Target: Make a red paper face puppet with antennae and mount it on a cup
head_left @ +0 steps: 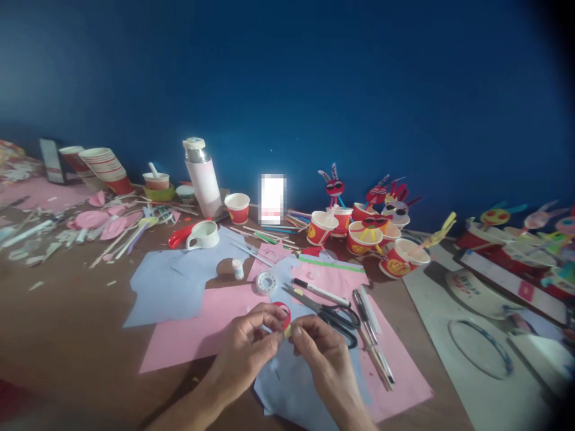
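My left hand (251, 341) pinches a small red round piece (284, 312) with a pale opening in it, held over pink and blue paper. Close beside it, the fingertips of my right hand (317, 347) are pressed on a small yellowish bit (287, 330) at the lower edge of the red piece. Black-handled scissors (330, 312) lie open just behind my right hand. Beyond the fingers sit a white tape roll (266, 282) and a small white bottle (238, 269). A capped marker (321, 292) rests behind the scissors, and pens (374, 336) lie to their right.
A white mug (203, 235), a flask (203, 182) and a paper cup (237, 208) stand behind on the left. Cups with decorated figures (365, 237) fill the back right. Paper scraps (92, 219) and stacked cups (105, 167) are at far left; a phone (514, 286) is at right.
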A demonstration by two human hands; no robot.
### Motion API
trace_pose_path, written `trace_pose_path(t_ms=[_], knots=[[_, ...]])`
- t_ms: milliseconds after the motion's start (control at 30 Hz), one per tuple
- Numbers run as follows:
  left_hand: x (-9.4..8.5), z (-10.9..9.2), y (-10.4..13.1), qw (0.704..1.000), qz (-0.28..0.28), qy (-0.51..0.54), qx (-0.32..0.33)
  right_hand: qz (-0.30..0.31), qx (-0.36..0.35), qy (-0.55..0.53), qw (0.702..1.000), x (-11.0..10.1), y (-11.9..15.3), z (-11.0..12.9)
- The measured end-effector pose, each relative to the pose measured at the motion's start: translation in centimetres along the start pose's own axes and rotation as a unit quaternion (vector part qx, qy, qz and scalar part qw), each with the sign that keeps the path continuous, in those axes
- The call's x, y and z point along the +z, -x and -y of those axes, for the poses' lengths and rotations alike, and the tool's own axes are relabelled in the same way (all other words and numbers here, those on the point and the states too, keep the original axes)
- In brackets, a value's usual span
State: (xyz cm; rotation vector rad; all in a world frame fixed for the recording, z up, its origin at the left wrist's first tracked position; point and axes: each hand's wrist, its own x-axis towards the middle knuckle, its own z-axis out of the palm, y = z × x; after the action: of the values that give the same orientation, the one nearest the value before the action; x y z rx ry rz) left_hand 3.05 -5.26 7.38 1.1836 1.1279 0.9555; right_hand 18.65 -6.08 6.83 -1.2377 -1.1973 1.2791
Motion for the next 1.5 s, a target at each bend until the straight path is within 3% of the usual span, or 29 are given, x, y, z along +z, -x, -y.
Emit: trace_pose_path(t_ms=[133,333,567,933,1167,1267,1500], knots=[[-0.6,-0.8,-0.1,0.998,0.039,-0.056,0.005,0.006,-0.01,0.047,0.999,-1.0,-0.4,0.7],[-1.4,-2.7,-0.3,0.977,0.114,-0.182,0.005,0.13,-0.026,0.17,0.977,-2.0,-0.8,2.2],[-1.6,-2.2,-0.3,0.959,0.154,-0.237,0.001,0.158,-0.021,0.276,0.948,-1.8,0.0,2.0],[-4.3,-2.2,-0.9,0.947,0.117,-0.299,0.018,0.106,0.017,0.274,0.956,-1.7,-1.7,0.5],[-5.0,-1.2,-1.2,0.875,0.169,-0.422,0.165,0.112,0.068,0.307,0.943,-0.9,-3.0,0.1],[-5.0,-0.7,-1.1,0.847,0.192,-0.453,0.2,0.103,0.079,0.316,0.94,-0.3,-3.2,0.0],[-5.2,1.4,-1.3,0.845,0.169,-0.452,0.23,0.081,0.058,0.341,0.935,0.5,-3.6,-0.5]])
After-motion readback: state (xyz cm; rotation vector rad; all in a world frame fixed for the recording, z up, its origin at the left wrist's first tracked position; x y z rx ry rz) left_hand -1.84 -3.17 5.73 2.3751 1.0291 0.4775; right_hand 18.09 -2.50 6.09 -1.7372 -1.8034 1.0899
